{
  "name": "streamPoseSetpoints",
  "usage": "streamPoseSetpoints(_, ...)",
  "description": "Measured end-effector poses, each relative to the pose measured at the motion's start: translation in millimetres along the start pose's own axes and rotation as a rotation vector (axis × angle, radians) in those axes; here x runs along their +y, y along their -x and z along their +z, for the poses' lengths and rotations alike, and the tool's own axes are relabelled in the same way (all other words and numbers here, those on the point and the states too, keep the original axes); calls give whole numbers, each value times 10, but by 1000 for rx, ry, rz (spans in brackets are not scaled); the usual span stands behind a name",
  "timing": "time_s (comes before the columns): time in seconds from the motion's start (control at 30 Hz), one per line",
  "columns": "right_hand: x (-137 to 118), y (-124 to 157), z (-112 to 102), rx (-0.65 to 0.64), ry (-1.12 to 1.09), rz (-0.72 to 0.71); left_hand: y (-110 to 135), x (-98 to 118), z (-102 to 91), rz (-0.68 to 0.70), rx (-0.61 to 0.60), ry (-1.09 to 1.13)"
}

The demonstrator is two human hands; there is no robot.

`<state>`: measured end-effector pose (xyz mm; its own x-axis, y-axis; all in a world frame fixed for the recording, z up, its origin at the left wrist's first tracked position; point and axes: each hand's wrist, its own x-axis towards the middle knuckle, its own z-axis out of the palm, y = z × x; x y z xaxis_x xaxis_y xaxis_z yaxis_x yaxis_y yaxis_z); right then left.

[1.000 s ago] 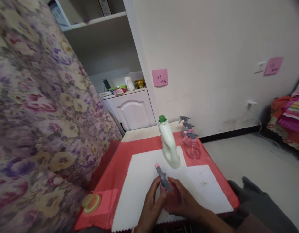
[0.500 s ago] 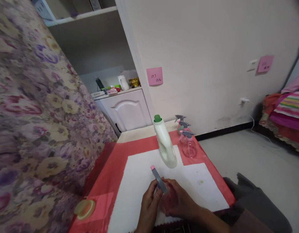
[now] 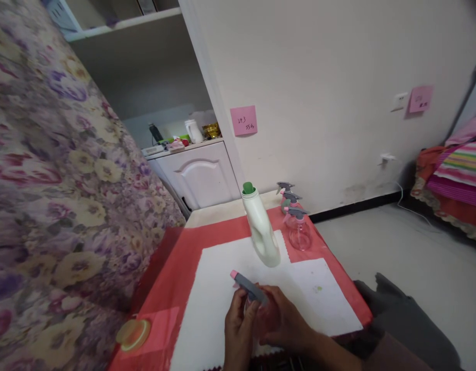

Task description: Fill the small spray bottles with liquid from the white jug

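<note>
Between my hands, low over the white mat (image 3: 207,288), is a pink see-through spray bottle (image 3: 268,319) with a grey trigger head and a pink nozzle that points up and to the left. My left hand (image 3: 240,319) pinches the bottle at its neck, just below the grey head. Around the body of the bottle wraps my right hand (image 3: 290,319), its fingers partly hidden behind the bottle. A tall pale green jug (image 3: 261,226) with a hollow handle and a green piece at its mouth stands upright just beyond my hands.
Several more spray bottles (image 3: 300,237) stand at the table's back right corner. A round gold-coloured lid or jar (image 3: 133,334) lies at the front left on the red cloth (image 3: 172,257). A floral curtain (image 3: 60,206) hangs along the left side. A grey stool-like shape (image 3: 408,319) is at the right.
The grey trigger head has turned, its pink nozzle swinging left and slightly down. Both hands stay on the bottle. The whole view has shifted slightly.
</note>
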<state>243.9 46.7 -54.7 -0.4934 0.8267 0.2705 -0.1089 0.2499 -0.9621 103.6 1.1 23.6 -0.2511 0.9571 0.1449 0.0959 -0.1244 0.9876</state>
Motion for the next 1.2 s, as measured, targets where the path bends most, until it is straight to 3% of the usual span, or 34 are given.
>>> streamPoseSetpoints(0.17,-24,9,29,50,36,-24,3,-18,17,-29,-5,-11)
streamPoseSetpoints(0.4,-193,-16,-63,-38,0,-81,32,120,-19,-52,-97,-76)
streamPoseSetpoints(0.6,-254,-5,-39,-27,-48,-78,53,110,69,-35,11,17)
streamPoseSetpoints(0.77,-225,19,-2,64,-13,-43,28,64,51,-39,3,-15)
streamPoseSetpoints(0.87,-191,-12,-66,-35,-161,-16,-11,86,-12,-68,3,-12)
streamPoseSetpoints(1.07,-266,-47,-154,-250,-719,163,-36,233,-73,-133,-25,169)
streamPoseSetpoints(1.2,-306,-18,-124,-338,-845,263,-31,274,-88,-148,-8,285)
